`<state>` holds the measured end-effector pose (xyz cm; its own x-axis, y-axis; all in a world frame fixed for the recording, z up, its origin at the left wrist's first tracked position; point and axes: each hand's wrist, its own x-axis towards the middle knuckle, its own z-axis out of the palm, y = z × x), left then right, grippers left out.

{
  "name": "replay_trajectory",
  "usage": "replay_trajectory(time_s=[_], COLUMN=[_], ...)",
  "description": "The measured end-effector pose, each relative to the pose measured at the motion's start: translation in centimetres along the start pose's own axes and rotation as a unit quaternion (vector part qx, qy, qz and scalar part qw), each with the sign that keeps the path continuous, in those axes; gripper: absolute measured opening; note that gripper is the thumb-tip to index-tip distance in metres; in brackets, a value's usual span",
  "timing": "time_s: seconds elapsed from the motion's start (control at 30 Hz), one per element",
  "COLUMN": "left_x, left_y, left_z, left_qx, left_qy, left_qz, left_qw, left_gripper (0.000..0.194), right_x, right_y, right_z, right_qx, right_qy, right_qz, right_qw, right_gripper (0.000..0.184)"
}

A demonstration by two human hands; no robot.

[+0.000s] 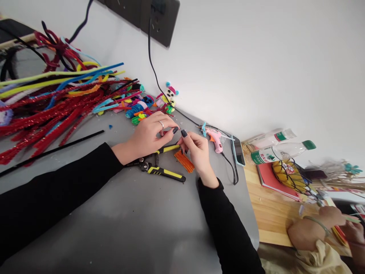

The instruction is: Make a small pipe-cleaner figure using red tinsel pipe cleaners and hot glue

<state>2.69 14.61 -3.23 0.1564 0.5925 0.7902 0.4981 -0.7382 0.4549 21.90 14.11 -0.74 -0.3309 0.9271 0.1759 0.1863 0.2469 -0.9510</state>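
Fingertip to fingertip over the grey table [128,224], my left hand [149,131] and my right hand [198,152] are both closed in a pinch. Whatever lies between their tips is too small to make out, though a thin reddish bit shows there. Under my hands are pliers [167,174] with yellow-and-black handles, spread apart around a spring. Beside my right hand lies a bundle of short orange pipe cleaner pieces [184,161]. Small fuzzy pipe cleaner figures [138,109] sit just behind my left hand.
Many coloured pipe cleaners [65,114] are heaped at the left. A pink glue gun [216,140] and a phone [238,151] lie at the right edge. On the wooden table [265,213] are plastic bottles [281,152]. Another person's hand [330,216] works at far right.
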Motion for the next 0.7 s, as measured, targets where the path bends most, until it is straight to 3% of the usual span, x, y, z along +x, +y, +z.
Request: replay_trajectory(time_s=[0.13,0.27,0.47,0.7], left_x=[0.0,0.2,0.9,0.9], left_y=[0.2,0.4,1.0,0.9], left_z=[0.0,-0.3,-0.6,-0.4], left_qx=[-0.045,-0.099,-0.205,-0.264], left_qy=[-0.027,-0.051,-0.098,-0.109], left_qz=[-0.011,-0.093,-0.29,-0.382], left_qw=[0.999,0.989,0.93,0.879], left_gripper=[0.025,0.025,0.027,0.03], right_x=[0.0,0.1,0.1,0.0], right_y=[0.1,0.4,0.7,0.7], right_z=[0.0,-0.1,-0.2,-0.1], right_qx=[-0.025,-0.05,-0.084,-0.122], right_qy=[-0.007,0.002,0.016,0.032], right_qz=[-0.006,-0.013,-0.014,-0.016], right_qw=[1.0,0.999,0.996,0.992], right_gripper=[0.061,0.06,0.056,0.054])
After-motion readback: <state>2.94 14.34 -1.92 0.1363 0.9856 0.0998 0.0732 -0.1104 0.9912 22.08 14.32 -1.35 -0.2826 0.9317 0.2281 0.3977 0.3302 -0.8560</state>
